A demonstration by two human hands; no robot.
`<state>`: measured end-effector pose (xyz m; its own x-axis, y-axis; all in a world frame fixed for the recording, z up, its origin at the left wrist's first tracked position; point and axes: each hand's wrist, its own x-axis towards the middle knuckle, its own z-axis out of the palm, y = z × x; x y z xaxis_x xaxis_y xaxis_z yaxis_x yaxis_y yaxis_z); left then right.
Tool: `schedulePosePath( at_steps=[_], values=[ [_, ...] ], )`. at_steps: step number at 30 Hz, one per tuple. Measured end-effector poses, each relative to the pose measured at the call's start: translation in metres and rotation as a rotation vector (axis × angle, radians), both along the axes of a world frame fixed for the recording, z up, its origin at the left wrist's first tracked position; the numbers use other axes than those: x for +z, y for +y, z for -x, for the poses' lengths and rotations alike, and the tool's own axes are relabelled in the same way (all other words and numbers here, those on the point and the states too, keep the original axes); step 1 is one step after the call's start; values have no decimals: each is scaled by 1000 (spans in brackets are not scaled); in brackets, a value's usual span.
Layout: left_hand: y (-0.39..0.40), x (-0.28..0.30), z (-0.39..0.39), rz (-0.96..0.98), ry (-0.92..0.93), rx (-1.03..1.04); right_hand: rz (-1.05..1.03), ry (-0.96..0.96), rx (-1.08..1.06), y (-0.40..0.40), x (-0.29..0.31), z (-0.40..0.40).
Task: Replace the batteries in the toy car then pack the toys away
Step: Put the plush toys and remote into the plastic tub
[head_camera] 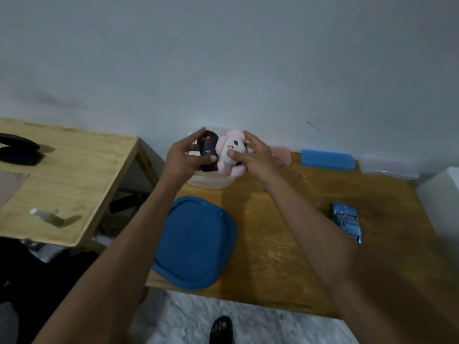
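The left hand (179, 158) grips a black remote (209, 151) with red buttons, and the right hand (253, 155) pinches a pink plush toy (231, 155), both held over a clear tub (211, 181) (mostly hidden behind the hands). A blue lid (196, 242) lies nearer on the table (285, 244); the toy car cannot be made out.

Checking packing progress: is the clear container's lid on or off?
Off. The blue lid lies flat on the table, in front of the open clear container.
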<state>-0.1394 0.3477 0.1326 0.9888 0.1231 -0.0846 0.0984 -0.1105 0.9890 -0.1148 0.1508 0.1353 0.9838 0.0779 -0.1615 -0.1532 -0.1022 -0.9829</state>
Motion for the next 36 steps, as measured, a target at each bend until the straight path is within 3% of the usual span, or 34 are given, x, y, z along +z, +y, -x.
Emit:
schedulePosePath(
  at_steps=[10,15,22,26,30,36],
  values=[
    [49,-62,-76,-150,113,-79,159,0,-162,49,-52,-48],
    [55,-83,-90,-253,152,-171,229,0,-94,57,-71,-49],
    [48,-91,-111,-536,245,-202,395,178,-106,72,-79,-69],
    [41,-95,-114,-534,268,-196,482,209,-103,77,-78,-72],
    [38,-98,-110,-567,251,-195,508,178,-96,81,-73,-71],
    [37,-84,-92,-655,35,-137,390,5,-209,74,-62,-61]
  ],
)
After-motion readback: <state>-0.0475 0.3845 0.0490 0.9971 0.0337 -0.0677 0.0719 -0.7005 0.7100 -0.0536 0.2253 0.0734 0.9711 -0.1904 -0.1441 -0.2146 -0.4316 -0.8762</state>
